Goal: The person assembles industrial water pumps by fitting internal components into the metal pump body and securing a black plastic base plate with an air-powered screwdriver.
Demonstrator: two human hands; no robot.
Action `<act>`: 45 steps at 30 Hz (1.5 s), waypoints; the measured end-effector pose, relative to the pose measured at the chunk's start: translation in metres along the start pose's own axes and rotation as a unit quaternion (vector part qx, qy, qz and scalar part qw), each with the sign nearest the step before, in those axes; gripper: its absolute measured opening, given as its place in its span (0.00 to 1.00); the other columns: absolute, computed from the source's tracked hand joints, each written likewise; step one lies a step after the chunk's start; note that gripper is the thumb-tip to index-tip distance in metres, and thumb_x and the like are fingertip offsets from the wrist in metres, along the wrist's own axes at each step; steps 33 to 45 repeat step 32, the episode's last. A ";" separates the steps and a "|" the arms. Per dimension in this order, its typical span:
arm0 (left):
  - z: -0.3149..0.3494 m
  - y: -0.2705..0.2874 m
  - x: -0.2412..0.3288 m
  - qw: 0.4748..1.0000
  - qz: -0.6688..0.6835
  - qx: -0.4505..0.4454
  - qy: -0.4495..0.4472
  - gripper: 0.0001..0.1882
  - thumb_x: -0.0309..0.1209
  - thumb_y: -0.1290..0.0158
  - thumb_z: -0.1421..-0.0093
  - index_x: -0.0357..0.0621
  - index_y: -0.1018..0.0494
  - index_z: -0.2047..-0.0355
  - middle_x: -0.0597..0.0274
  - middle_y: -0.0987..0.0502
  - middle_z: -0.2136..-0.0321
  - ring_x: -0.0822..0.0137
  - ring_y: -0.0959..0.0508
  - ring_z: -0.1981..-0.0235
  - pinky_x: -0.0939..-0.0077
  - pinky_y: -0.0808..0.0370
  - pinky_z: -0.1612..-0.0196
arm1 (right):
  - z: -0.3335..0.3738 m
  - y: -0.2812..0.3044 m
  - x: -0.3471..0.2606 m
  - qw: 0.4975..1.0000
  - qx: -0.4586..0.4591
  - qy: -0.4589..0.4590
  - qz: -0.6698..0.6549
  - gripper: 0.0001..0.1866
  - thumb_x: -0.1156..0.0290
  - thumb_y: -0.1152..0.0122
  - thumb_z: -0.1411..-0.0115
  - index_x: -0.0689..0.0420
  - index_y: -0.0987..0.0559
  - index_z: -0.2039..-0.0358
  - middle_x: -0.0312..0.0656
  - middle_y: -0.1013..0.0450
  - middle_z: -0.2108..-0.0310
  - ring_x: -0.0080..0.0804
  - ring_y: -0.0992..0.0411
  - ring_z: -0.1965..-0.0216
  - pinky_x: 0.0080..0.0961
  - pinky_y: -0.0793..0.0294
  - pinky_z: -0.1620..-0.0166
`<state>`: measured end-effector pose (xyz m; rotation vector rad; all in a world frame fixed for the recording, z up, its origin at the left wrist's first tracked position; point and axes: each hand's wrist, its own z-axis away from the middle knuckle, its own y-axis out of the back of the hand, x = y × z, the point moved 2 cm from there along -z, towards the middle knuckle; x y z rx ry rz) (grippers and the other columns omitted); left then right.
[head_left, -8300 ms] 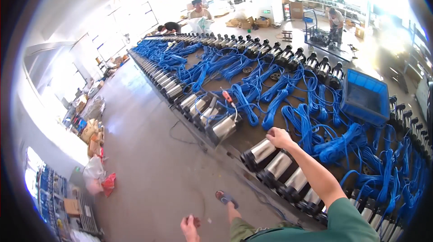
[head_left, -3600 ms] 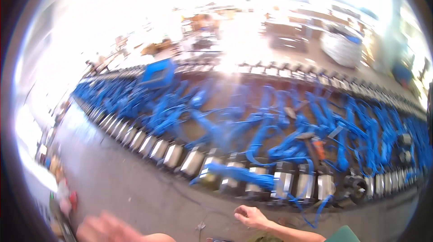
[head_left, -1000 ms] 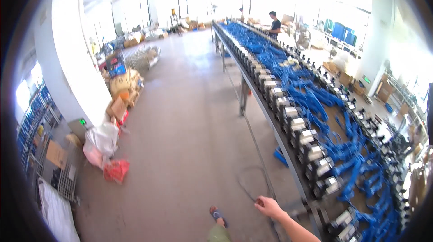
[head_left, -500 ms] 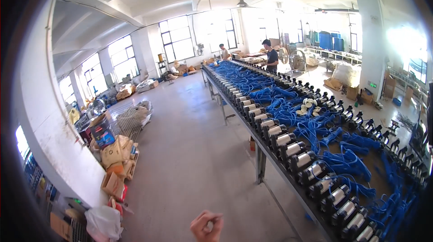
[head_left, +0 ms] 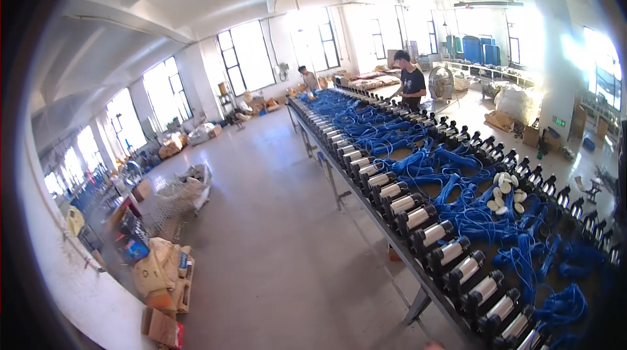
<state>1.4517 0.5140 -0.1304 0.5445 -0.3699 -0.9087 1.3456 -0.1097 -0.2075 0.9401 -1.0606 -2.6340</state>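
Observation:
Only a sliver of a hand, seemingly my right hand (head_left: 434,346), shows at the lower edge, beside the long table's (head_left: 418,285) near side. Its fingers are out of the picture, so its grip does not show. My left hand is outside the view. Closest to the visible hand is a row of silver and black cylindrical pump-like units (head_left: 465,269) lying along the table's edge. Bundled blue cables (head_left: 450,190) cover the middle of the tabletop. A small heap of white, rounded pieces (head_left: 504,193) rests among them.
A second row of units (head_left: 522,167) lines the far edge. One person in dark clothing (head_left: 411,82) stands beyond the table; another person (head_left: 307,79) is near its far end. Sacks (head_left: 163,265), a cardboard box (head_left: 163,327) and a white pillar (head_left: 72,271) are left of the walkway.
The view has moved forward along the table and turned. The curled hand formerly at the lower middle is gone from there; a hand sliver now shows farther right. The nearer person appears larger.

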 end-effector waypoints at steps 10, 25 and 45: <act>-0.207 0.211 0.208 0.980 0.162 -0.010 0.113 0.20 0.42 0.41 0.38 0.35 0.20 0.57 0.47 0.17 0.64 0.53 0.17 0.59 0.59 0.21 0.57 | -0.266 0.073 -0.626 0.957 0.042 0.271 -0.099 0.18 0.57 0.34 0.38 0.60 0.18 0.59 0.46 0.18 0.67 0.35 0.19 0.66 0.33 0.21 0.58; -0.526 0.783 1.170 0.805 0.195 0.162 -0.536 0.19 0.42 0.38 0.42 0.40 0.18 0.60 0.51 0.16 0.68 0.57 0.16 0.64 0.63 0.21 0.58 | -0.670 0.022 -0.995 0.911 -0.088 0.042 -0.401 0.19 0.65 0.39 0.33 0.66 0.21 0.50 0.47 0.20 0.58 0.31 0.19 0.62 0.30 0.20 0.61; -0.771 0.799 1.130 0.952 0.170 0.048 -0.251 0.19 0.43 0.44 0.34 0.39 0.20 0.54 0.48 0.15 0.63 0.56 0.16 0.64 0.55 0.20 0.65 | -0.868 0.141 -1.392 0.958 -0.129 0.226 -0.124 0.14 0.65 0.39 0.33 0.64 0.19 0.56 0.39 0.18 0.66 0.24 0.20 0.65 0.24 0.22 0.59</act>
